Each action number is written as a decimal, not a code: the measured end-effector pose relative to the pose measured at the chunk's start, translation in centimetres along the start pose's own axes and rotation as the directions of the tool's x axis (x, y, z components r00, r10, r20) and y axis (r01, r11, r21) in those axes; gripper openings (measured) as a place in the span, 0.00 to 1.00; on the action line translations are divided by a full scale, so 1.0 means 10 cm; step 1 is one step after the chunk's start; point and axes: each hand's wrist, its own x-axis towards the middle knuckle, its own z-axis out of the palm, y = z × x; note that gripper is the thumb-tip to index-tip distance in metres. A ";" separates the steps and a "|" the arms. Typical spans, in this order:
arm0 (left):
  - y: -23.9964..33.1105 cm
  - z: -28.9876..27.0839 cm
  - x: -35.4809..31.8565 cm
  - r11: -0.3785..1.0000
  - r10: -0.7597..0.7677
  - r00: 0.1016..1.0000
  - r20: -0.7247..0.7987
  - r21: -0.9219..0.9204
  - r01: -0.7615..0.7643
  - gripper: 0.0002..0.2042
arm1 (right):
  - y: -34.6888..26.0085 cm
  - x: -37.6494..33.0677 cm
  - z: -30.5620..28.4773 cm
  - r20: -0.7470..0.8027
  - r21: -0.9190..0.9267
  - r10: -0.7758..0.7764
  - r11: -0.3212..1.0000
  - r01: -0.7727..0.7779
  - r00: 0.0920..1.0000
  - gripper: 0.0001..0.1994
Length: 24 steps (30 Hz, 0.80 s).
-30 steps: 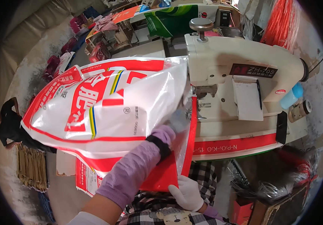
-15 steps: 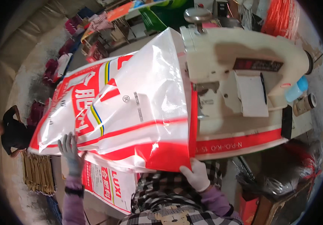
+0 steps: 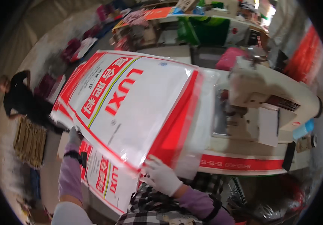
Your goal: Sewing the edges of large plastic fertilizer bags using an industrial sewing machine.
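Bag (image 3: pixel 146 101), large, white and red, lies spread out in front of me, left of the sewing machine (image 3: pixel 244 77). My white-gloved right hand (image 3: pixel 161 176) touches its near right corner, fingers bent; blur keeps me from telling whether they pinch it. My left hand (image 3: pixel 74 137), gloved too, is at its near left edge, where the fingers are partly hidden, so I cannot tell if they are spread or closed. Below the first, nearer to me, a second bag (image 3: pixel 111 176) of the same colours shows. White paper (image 3: pixel 268 127) shows on the machine, a light blue bottle (image 3: pixel 304 129) near its right end. At far left, a person (image 3: pixel 21 93) in black stands beside a brown bundle (image 3: pixel 30 144).
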 end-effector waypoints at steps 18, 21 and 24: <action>-1.57 -1.85 -5.82 0.132 0.155 0.457 -0.876 0.477 0.869 0.15 | 0.68 -0.13 2.27 0.536 -0.278 0.467 0.884 -0.375 0.703 0.07; -2.20 -1.56 -5.76 0.391 0.056 0.381 -0.923 0.371 0.842 0.15 | 1.77 -0.95 2.66 0.283 -0.395 0.478 0.848 -0.353 0.831 0.09; -2.52 -1.29 -5.40 0.549 -0.101 0.338 -0.936 0.231 0.803 0.16 | 2.06 -1.00 2.48 0.302 -0.480 0.580 0.779 -0.405 0.757 0.10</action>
